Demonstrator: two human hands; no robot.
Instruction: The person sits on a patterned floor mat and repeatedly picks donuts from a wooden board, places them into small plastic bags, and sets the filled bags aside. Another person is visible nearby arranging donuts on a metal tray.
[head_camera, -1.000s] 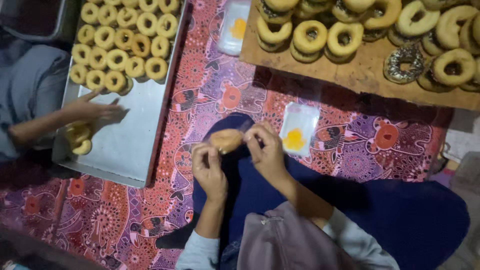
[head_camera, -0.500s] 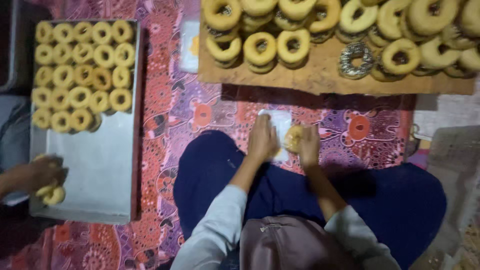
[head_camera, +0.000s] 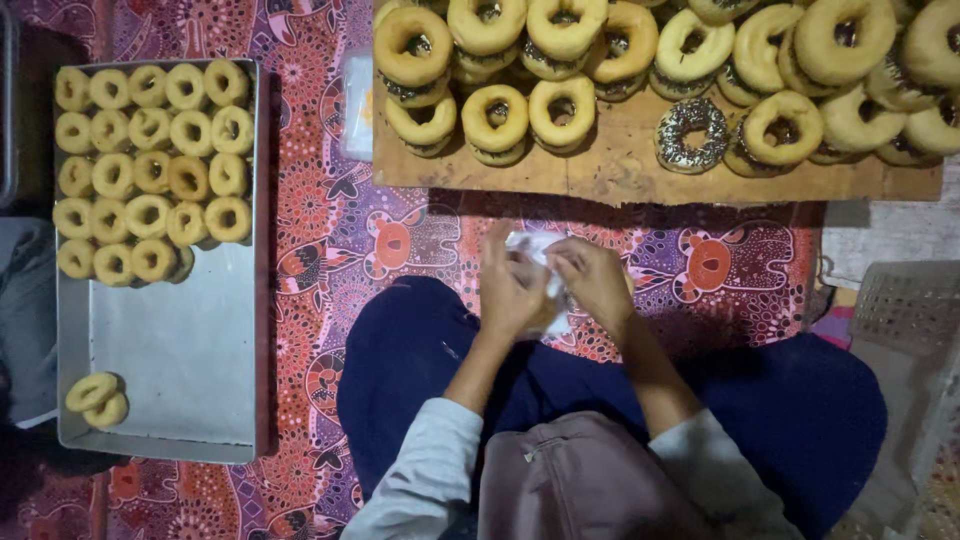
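Both my hands meet over my lap, just below the wooden board (head_camera: 620, 170). My left hand (head_camera: 508, 292) and my right hand (head_camera: 598, 280) close together on a small clear plastic container (head_camera: 536, 248); only its white edges show between my fingers. What lies inside it is hidden. The board carries several glazed ring donuts (head_camera: 497, 118), some stacked in pairs with dark filling, and one with dark sprinkles (head_camera: 691, 133).
A metal tray (head_camera: 175, 350) at the left holds rows of plain donuts (head_camera: 150, 170) and two loose ones (head_camera: 97, 398). A second clear container (head_camera: 357, 105) lies by the board. A white basket (head_camera: 905, 305) stands at the right. A co-worker's sleeve (head_camera: 25, 320) shows at the far left.
My hands had a donut between them by the plastic container; now they close on the container. The co-worker's hand has left the tray, and two donuts stay at its near end.
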